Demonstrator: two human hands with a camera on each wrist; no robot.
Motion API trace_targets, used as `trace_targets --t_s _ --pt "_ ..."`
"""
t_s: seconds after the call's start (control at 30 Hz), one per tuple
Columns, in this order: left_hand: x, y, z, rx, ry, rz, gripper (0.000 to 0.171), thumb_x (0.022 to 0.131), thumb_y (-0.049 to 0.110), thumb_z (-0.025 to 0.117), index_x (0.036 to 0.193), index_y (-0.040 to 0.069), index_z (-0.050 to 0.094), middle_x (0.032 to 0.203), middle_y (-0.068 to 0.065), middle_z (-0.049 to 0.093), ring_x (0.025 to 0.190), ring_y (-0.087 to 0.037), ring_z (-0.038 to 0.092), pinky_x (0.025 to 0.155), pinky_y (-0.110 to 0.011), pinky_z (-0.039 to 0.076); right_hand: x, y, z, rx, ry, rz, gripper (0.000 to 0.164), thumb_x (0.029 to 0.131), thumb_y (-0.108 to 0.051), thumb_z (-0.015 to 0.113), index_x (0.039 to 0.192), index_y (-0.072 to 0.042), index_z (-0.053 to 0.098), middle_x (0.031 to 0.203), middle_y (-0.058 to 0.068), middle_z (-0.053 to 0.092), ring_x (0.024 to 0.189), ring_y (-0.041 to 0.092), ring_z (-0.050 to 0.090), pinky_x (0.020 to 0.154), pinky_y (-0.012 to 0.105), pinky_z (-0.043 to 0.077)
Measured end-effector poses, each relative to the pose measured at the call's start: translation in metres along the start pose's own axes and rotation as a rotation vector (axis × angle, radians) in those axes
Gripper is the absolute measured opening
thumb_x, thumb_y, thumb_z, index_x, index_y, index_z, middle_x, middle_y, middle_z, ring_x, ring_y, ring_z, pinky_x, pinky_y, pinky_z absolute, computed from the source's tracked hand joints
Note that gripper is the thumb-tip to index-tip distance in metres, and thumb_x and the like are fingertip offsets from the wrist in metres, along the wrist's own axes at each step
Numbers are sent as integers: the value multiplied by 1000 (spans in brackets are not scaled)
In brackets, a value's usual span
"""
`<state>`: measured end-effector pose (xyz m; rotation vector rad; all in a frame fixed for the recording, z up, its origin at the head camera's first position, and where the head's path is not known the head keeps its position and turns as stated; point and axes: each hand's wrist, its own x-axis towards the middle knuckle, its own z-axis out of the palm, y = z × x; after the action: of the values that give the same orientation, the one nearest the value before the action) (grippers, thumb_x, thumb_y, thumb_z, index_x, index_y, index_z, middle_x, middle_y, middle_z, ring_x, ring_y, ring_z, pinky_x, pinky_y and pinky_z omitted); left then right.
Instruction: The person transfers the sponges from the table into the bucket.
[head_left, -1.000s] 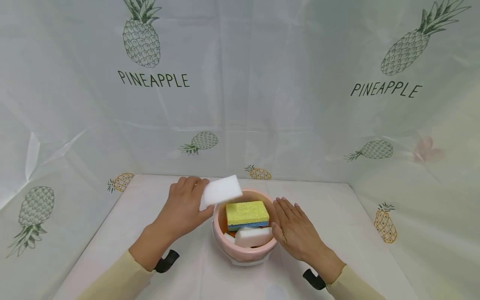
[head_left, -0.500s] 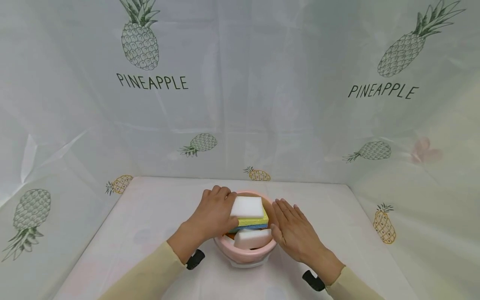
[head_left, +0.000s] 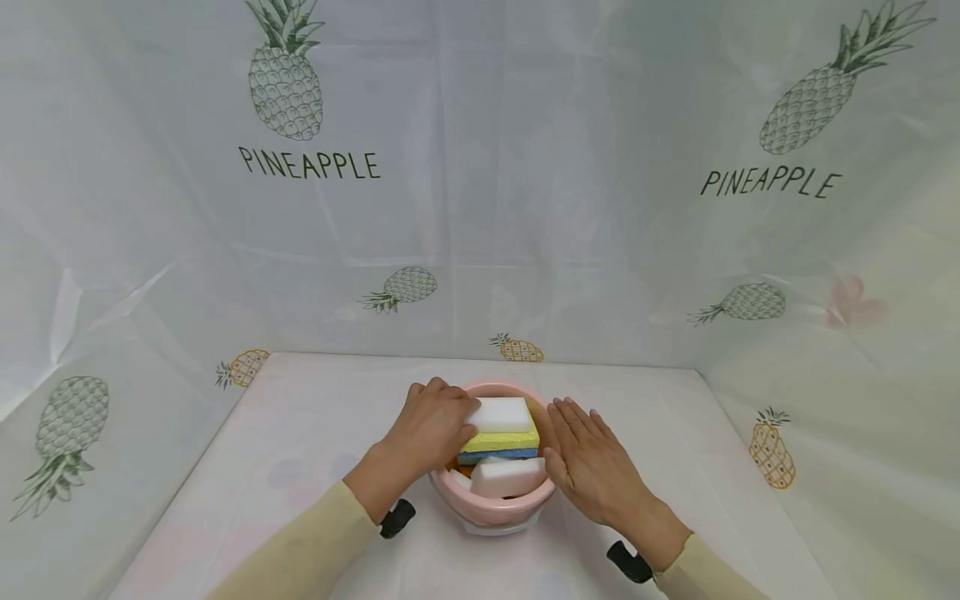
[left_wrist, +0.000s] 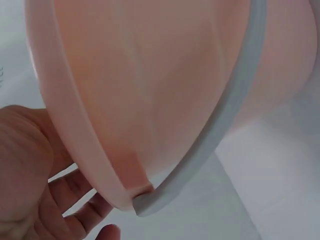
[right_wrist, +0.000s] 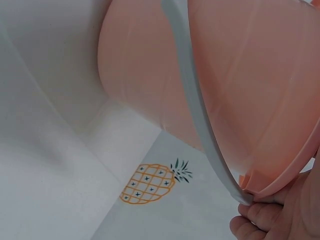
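In the head view, a pink bucket with a pale grey handle holds a yellow-and-blue sponge and other white pieces. A white sponge block lies on the yellow one. My left hand reaches over the bucket's left rim and pinches the block's left end between fingers and thumb. Straight-fingered, my right hand rests against the right side of the rim. In front of the yellow sponge is another white block. Things deeper in the bucket are mostly hidden.
The bucket stands on a table under a pale cloth. A sheet printed with pineapples hangs behind and at both sides. Black wrist straps are on both wrists.
My left hand has carried the white sponge block right and down into the bucket, onto the yellow sponge. Its thumb has since shifted slightly upward. My right hand has stayed at the rim.
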<state>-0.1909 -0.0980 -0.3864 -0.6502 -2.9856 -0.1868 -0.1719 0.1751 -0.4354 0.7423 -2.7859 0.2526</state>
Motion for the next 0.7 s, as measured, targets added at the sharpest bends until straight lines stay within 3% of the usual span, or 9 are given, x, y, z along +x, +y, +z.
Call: trace_targets --t_s 0.3,0.5,0.7 --pt "-5 -1 3 80 84 -11 46 102 47 67 135 16 71 132 -3 72 124 -27 60 101 -50 45 2 0 0 -9 15 -13 61 108 -35 47 156 3 47 162 19 47 153 37 42 125 58 33" --pt "-19 -9 9 89 239 2 41 105 43 62 132 14 71 129 -5 71 124 -28 60 101 -52 46 0 2 0 5 15 10 65 110 -45 45 156 1 49 162 18 48 154 36 42 126 58 32" --pt "-46 -40 20 -18 434 -122 35 103 31 68 130 9 72 128 -11 71 123 -35 61 102 -58 47 -5 16 1 27 99 75 66 109 -46 50 155 1 49 161 20 49 152 39 43 124 63 31"
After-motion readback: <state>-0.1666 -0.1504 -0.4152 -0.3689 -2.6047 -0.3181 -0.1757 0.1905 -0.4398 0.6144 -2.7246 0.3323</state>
